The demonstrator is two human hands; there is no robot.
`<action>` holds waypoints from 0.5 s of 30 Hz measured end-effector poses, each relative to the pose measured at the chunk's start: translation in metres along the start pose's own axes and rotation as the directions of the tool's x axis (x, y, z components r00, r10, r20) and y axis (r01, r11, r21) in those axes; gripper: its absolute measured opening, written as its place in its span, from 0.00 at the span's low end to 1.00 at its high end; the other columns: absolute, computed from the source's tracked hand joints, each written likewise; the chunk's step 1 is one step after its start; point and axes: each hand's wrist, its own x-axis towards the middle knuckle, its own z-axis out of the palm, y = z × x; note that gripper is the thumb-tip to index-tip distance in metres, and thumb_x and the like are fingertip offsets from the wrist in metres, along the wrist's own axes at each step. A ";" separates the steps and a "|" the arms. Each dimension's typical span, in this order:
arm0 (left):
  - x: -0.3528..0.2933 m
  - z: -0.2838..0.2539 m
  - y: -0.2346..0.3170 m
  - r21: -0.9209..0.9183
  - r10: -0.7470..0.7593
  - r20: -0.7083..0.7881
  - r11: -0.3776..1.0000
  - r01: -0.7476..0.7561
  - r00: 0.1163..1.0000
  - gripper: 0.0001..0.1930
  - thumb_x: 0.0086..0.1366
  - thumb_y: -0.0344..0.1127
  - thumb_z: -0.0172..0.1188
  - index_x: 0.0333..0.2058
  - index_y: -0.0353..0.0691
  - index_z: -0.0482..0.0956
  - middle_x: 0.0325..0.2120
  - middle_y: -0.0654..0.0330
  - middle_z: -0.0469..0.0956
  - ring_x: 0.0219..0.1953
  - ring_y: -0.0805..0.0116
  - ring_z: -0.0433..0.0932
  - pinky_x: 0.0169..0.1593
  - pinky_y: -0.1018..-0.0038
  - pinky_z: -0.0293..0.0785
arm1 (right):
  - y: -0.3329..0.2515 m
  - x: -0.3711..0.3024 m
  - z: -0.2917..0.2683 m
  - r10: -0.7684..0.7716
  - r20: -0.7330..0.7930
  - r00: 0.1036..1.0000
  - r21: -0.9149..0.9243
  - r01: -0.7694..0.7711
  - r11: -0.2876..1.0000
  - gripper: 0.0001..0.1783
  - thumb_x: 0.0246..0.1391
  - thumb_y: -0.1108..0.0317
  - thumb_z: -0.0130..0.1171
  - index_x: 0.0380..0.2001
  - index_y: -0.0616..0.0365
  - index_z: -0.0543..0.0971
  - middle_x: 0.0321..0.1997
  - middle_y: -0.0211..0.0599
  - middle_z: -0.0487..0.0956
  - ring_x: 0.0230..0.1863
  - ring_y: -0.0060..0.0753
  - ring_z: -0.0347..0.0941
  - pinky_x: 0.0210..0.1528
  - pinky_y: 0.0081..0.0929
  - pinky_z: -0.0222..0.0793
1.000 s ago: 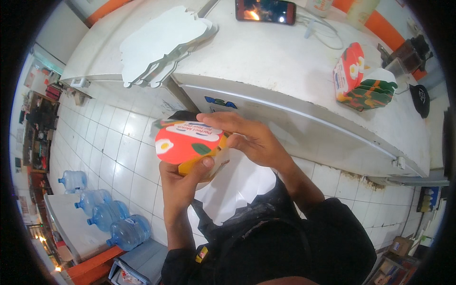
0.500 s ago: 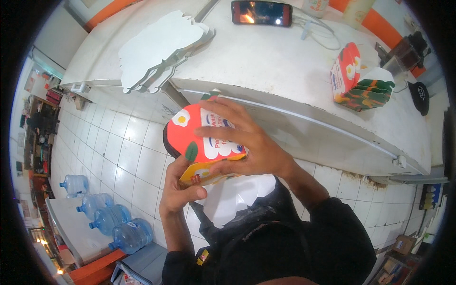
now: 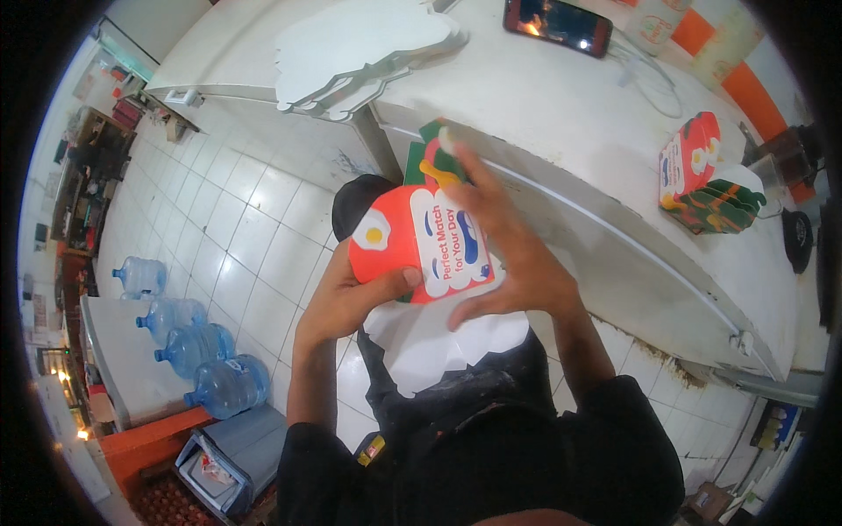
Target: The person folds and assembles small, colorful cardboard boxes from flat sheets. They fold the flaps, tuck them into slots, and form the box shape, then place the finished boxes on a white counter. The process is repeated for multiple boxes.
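My left hand (image 3: 346,294) grips a red food carton (image 3: 399,254) with fried-egg pictures and a white printed patch, its thumb pressed across the front panel. Above that panel stands a green patterned flap (image 3: 419,162) of the carton. My right hand (image 3: 517,250) is spread around the carton's right side, fingertips at the green flap and thumb apart below; whether it touches the flap I cannot tell. White scalloped card blanks (image 3: 430,351) lie on my lap under the carton.
On the white counter (image 3: 544,96) lie a pile of white card blanks (image 3: 351,53), a phone (image 3: 559,24) with a cable, and several nested cartons (image 3: 710,184). Large blue water bottles (image 3: 230,386) stand at left beside a grey bin (image 3: 232,456).
My right hand has come off the carton's front and opened toward its right side. The carton has turned so its front panel faces up more. The view has shifted.
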 end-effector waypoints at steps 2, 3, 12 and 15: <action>0.000 -0.002 -0.002 0.099 0.049 0.040 0.994 -0.053 0.998 0.25 0.59 0.32 0.65 0.54 0.34 0.71 0.48 0.54 0.78 0.50 0.66 0.76 0.53 0.69 0.74 | 0.003 0.001 -0.006 -0.069 -0.099 0.993 -0.076 0.061 0.995 0.57 0.31 0.46 0.79 0.66 0.46 0.63 0.75 0.51 0.48 0.74 0.56 0.47 0.67 0.47 0.58; 0.000 -0.002 -0.002 0.137 0.061 0.045 0.988 -0.066 0.997 0.24 0.59 0.32 0.65 0.54 0.34 0.71 0.48 0.53 0.77 0.50 0.65 0.76 0.54 0.69 0.74 | 0.006 0.002 -0.010 -0.104 -0.150 0.983 -0.120 0.086 0.989 0.55 0.32 0.45 0.79 0.65 0.46 0.64 0.75 0.52 0.50 0.74 0.56 0.49 0.66 0.47 0.60; 0.010 -0.006 -0.008 -0.143 0.356 0.258 0.934 -0.329 0.898 0.29 0.57 0.39 0.67 0.56 0.32 0.71 0.47 0.53 0.78 0.50 0.63 0.76 0.58 0.68 0.69 | 0.003 0.002 0.000 -0.154 -0.171 0.973 -0.237 0.111 0.965 0.49 0.31 0.54 0.81 0.60 0.46 0.70 0.70 0.49 0.60 0.69 0.54 0.58 0.64 0.45 0.63; 0.011 -0.014 -0.012 -0.058 0.301 0.275 0.953 -0.297 0.913 0.22 0.64 0.39 0.60 0.53 0.33 0.75 0.45 0.54 0.79 0.45 0.63 0.78 0.53 0.72 0.72 | -0.008 0.004 0.004 -0.168 -0.146 0.975 -0.320 0.114 0.940 0.46 0.33 0.54 0.80 0.60 0.45 0.71 0.68 0.47 0.63 0.67 0.53 0.60 0.63 0.45 0.63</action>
